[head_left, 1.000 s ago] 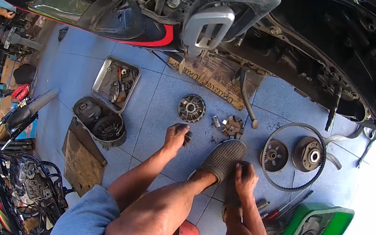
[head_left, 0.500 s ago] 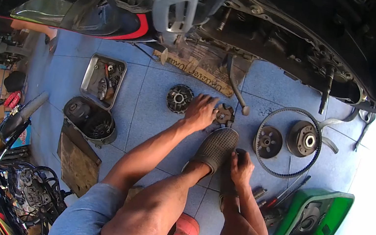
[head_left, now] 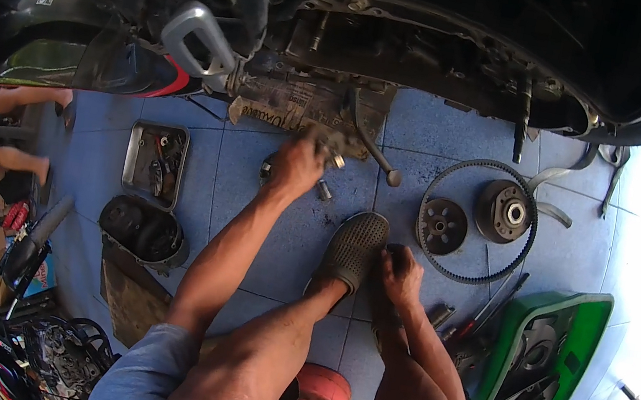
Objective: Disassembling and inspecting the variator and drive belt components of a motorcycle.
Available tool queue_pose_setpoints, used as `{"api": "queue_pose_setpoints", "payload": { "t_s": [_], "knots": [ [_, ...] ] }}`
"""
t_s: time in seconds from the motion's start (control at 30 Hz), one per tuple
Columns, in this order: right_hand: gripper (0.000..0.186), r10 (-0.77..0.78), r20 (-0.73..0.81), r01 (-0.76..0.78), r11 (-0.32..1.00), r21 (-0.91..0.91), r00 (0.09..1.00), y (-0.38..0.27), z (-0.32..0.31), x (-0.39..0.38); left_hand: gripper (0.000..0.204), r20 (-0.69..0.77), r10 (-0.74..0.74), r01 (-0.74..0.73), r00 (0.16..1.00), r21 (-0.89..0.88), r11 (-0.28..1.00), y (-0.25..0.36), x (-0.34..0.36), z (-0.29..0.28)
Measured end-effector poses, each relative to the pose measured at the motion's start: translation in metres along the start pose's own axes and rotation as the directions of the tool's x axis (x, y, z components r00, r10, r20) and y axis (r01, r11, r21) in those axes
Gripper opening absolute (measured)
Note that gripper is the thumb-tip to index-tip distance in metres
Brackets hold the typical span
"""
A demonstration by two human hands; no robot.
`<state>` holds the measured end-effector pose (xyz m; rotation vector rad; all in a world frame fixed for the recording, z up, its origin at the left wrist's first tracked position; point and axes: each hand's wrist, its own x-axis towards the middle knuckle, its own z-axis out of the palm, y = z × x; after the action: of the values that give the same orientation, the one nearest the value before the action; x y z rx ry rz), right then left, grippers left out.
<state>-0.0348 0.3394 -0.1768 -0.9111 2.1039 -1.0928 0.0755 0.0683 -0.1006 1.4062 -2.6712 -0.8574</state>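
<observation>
My left hand [head_left: 301,165] is raised over the floor below the scooter [head_left: 448,43], its fingers closed on a blurred metal plate part [head_left: 328,144], the notched piece that lay on the tiles. A round variator part [head_left: 267,166] shows partly behind this hand, and a small metal cylinder [head_left: 324,191] lies to its right. My right hand [head_left: 402,277] is closed beside my right foot, just right of the left clog [head_left: 352,252]; whatever dark thing is in it is too hidden to name. A belt [head_left: 468,273] encircles a drum [head_left: 441,227] and a pulley assembly [head_left: 503,210].
A tools tray [head_left: 133,152], a casing [head_left: 177,248], a board [head_left: 129,304], cardboard [head_left: 255,109] and a green bin [head_left: 601,323] surround my legs. A red stool [head_left: 328,383] is under me. Another person's legs [head_left: 10,156] show at the far left, near a second motorcycle [head_left: 61,356].
My left hand has moved up from the floor parts and lifted the notched plate. The view has shifted. The other person at the left has come further into view.
</observation>
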Motion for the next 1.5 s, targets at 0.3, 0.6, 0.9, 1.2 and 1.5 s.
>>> {"api": "queue_pose_setpoints", "payload": {
  "t_s": [0.3,0.6,0.9,1.2,1.5],
  "knots": [
    [0.021,-0.008,0.008,0.008,1.000,0.000,1.000,-0.007,0.003,0.000,0.025,-0.451,0.162,-0.075,0.878,0.204,0.976,-0.048,0.041,0.014],
    [0.020,-0.040,0.009,0.040,0.999,-0.005,0.999,0.004,0.002,0.001,0.030,-0.344,-0.102,0.039,0.933,-0.186,0.982,-0.089,0.048,0.017],
    [0.017,-0.021,0.055,0.019,0.999,0.032,0.998,0.002,0.009,0.003,0.019,-0.127,-0.570,0.201,0.811,-0.856,0.477,-0.070,-0.022,0.030],
    [0.019,-0.116,0.051,0.120,0.990,-0.072,0.992,-0.004,0.006,-0.002,0.023,-0.292,-0.914,-0.200,0.282,-0.950,0.241,-0.189,-0.062,-0.042],
    [0.020,-0.072,0.035,0.075,0.993,-0.087,0.997,-0.011,0.013,0.006,0.021,-0.575,-0.303,0.034,0.760,-0.430,0.902,-0.136,-0.071,0.001]
  ]
}}
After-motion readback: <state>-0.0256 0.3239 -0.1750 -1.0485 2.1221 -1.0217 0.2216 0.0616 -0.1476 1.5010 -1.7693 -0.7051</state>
